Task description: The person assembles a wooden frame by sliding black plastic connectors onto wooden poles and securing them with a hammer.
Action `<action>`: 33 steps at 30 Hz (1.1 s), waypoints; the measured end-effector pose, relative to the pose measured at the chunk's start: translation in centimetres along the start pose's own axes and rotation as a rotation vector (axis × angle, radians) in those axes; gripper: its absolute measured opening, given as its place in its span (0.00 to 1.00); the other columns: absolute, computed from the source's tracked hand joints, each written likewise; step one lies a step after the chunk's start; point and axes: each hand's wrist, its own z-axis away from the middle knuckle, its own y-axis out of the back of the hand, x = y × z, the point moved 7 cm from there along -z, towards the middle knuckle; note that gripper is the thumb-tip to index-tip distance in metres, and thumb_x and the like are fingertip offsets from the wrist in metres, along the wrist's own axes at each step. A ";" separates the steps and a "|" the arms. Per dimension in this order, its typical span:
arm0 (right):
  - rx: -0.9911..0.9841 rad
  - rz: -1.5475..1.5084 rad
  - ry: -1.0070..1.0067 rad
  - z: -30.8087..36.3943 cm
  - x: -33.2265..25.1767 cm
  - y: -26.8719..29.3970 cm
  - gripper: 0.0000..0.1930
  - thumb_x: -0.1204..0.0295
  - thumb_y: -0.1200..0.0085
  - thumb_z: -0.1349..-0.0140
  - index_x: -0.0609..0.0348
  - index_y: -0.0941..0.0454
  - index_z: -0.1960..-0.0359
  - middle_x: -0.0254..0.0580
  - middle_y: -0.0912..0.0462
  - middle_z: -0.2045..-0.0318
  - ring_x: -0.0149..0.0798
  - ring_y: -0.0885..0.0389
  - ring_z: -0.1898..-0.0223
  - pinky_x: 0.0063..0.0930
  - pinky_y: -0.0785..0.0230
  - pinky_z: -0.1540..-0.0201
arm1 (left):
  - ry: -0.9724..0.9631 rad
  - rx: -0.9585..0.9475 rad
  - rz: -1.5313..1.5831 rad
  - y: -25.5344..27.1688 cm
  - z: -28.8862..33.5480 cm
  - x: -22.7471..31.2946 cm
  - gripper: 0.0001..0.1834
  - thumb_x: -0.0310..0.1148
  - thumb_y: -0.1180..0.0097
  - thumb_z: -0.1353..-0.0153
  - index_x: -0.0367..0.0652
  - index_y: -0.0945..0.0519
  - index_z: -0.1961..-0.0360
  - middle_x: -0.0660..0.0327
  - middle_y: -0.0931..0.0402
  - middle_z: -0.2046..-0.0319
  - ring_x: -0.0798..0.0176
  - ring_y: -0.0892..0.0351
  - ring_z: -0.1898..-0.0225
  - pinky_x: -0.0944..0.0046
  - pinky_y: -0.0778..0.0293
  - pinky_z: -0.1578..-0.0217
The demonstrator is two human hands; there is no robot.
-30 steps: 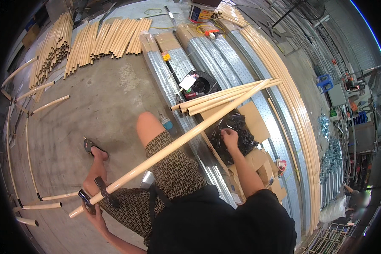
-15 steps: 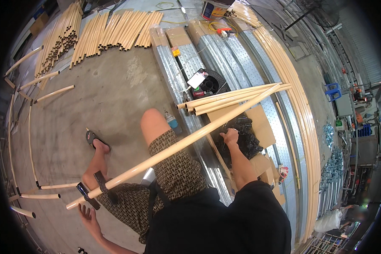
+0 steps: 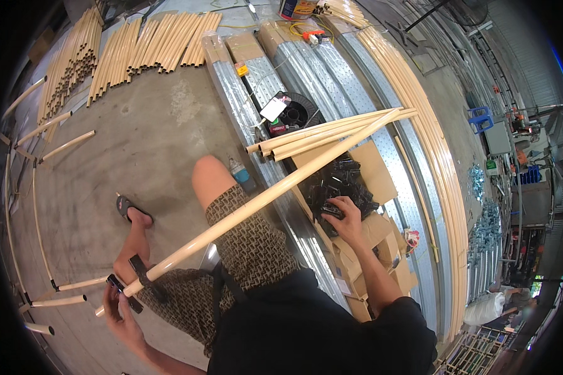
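A long cream pipe [image 3: 250, 206] slants across my lap, its far end resting on a few shorter cream pipes [image 3: 319, 140]. Near its lower end sit two black fittings: one dark clamp-like piece [image 3: 139, 267] by my thigh and a black pipe fitting [image 3: 115, 284] at the pipe. My left hand [image 3: 124, 320] has its fingers curled round that outer fitting. To the right, an open cardboard box [image 3: 374, 169] holds a heap of black plastic-looking parts [image 3: 341, 181]. Over the near side of the heap, my right hand [image 3: 347, 220] pinches a black part, mostly hidden by the fingers.
Long metal planks [image 3: 319, 69] in clear wrap lie under the box. A black spool [image 3: 299, 111] and a phone-like white device [image 3: 274, 109] rest on them. Cream pipes [image 3: 169, 44] are stacked at the far left; a jointed pipe frame [image 3: 37, 212] stands left. A bottle [image 3: 239, 172] is beside my knee.
My left hand has closed on the fitting at the pipe's lower end. The right hand has drawn back toward the near side of the black parts. The whole view has shifted slightly.
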 end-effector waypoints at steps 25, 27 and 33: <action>-0.572 -0.097 0.899 -0.1 -31.3 -18.4 0.23 0.65 0.33 0.41 0.64 0.22 0.48 0.53 0.20 0.53 0.57 0.20 0.53 0.46 0.27 0.50 | 0.086 0.267 -0.250 7.7 5.0 -0.4 0.21 0.33 0.30 0.43 0.32 0.17 0.50 0.52 0.14 0.63 0.62 0.15 0.65 0.59 0.22 0.61; -0.647 -0.061 0.782 -0.9 -29.2 -19.9 0.19 0.64 0.35 0.40 0.63 0.20 0.52 0.53 0.18 0.58 0.55 0.18 0.57 0.46 0.26 0.55 | 0.314 0.408 -0.184 13.5 4.2 -5.8 0.20 0.32 0.31 0.43 0.30 0.17 0.53 0.52 0.14 0.68 0.63 0.17 0.71 0.59 0.22 0.66; -0.606 0.038 0.876 0.1 -28.8 -21.1 0.14 0.59 0.38 0.36 0.58 0.16 0.60 0.46 0.17 0.74 0.50 0.16 0.72 0.43 0.25 0.67 | 0.460 0.606 -0.394 23.7 1.0 -20.9 0.21 0.41 0.30 0.44 0.27 0.14 0.65 0.53 0.15 0.76 0.63 0.17 0.74 0.61 0.24 0.70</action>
